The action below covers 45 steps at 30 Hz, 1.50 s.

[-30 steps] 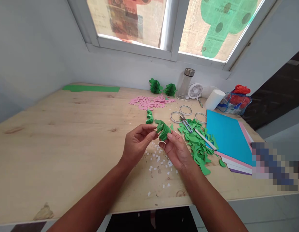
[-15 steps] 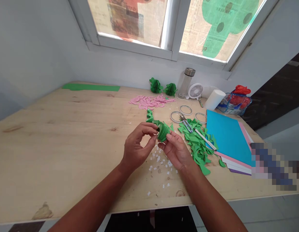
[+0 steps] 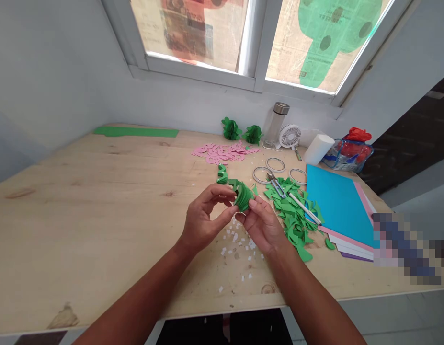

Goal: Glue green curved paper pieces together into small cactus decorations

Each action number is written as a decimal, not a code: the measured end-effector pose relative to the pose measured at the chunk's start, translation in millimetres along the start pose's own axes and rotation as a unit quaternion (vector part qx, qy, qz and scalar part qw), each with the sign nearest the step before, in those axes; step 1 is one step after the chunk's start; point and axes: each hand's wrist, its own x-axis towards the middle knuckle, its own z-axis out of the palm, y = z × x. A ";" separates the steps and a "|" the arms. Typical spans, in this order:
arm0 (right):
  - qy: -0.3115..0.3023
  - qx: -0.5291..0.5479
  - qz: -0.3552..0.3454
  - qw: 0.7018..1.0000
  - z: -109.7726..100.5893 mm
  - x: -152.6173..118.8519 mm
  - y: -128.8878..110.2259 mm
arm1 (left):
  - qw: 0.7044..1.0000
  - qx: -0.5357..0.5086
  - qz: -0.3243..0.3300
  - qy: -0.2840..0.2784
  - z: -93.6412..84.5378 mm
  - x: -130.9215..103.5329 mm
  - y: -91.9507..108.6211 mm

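Observation:
A stack of green paper cutouts (image 3: 244, 197) with wavy edges is held up over the table between both hands. My left hand (image 3: 203, 215) is closed on its left side, thumb and fingertips at the edge. On the right side, the fingers of my right hand (image 3: 263, 220) grip the same stack. Just behind it, another green paper piece (image 3: 222, 174) lies on the wood. Two layered green paper shapes (image 3: 231, 129) stand by the wall, and a pile of pink paper cutouts (image 3: 223, 152) lies in front of them.
Right of my hands, snips (image 3: 276, 185) and a white pen (image 3: 305, 209) rest on green paper scraps (image 3: 293, 225). Rolls of tape (image 3: 275, 165) lie behind. Blue paper (image 3: 336, 201), a bottle (image 3: 277, 125), a small fan (image 3: 290, 136) and a white roll (image 3: 318, 149) are farther right.
My left thumb and fingertips have shifted slightly right against the green paper stack. Both hands keep hold of it.

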 end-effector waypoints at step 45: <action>-0.010 -0.003 -0.002 1.000 0.9 -1.8 -2.0 | 0.968 0.204 0.142 -0.026 0.0 -0.4 11.3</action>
